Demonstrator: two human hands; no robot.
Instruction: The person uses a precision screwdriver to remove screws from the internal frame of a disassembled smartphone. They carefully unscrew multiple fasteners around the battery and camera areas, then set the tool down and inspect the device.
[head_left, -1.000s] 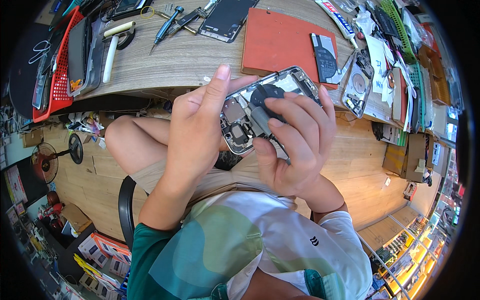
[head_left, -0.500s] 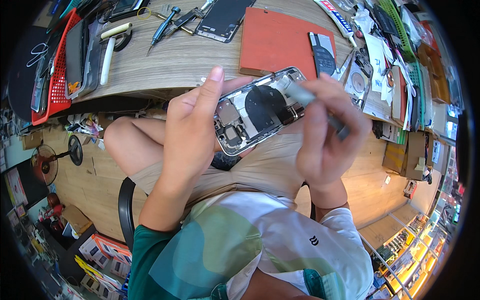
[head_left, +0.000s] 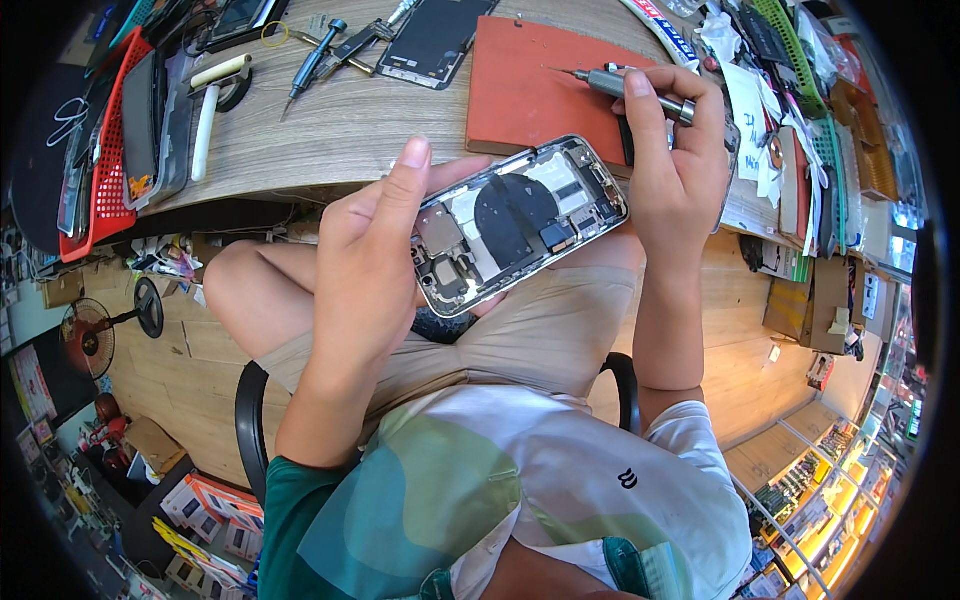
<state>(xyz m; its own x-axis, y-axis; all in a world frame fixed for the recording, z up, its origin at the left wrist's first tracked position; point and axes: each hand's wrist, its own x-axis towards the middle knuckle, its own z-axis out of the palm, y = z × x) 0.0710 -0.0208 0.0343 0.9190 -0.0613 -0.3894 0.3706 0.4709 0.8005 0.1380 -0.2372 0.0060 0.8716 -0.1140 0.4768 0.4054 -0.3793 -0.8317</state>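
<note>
My left hand (head_left: 362,245) grips an opened smartphone (head_left: 522,225) by its left end, thumb raised above it. The phone tilts over my lap with its inside up: metal frame, black round pad in the middle, camera parts at the lower left. My right hand (head_left: 672,180) holds a grey precision screwdriver (head_left: 606,83) between thumb and fingers, well above the phone and apart from it. Its thin tip points left over a red pad (head_left: 530,105) on the desk. A dark part on the pad is mostly hidden behind my right hand.
On the wooden desk lie a blue screwdriver (head_left: 305,75), a detached phone screen (head_left: 432,45), a white-handled tool (head_left: 204,135) and a glue-like tube (head_left: 662,32). A red basket (head_left: 105,190) stands at the left edge. Papers and clutter (head_left: 765,130) crowd the right side.
My right hand has lifted away from the phone, up and to the right, with the screwdriver now turned tip-left over the red pad. The phone has shifted slightly left.
</note>
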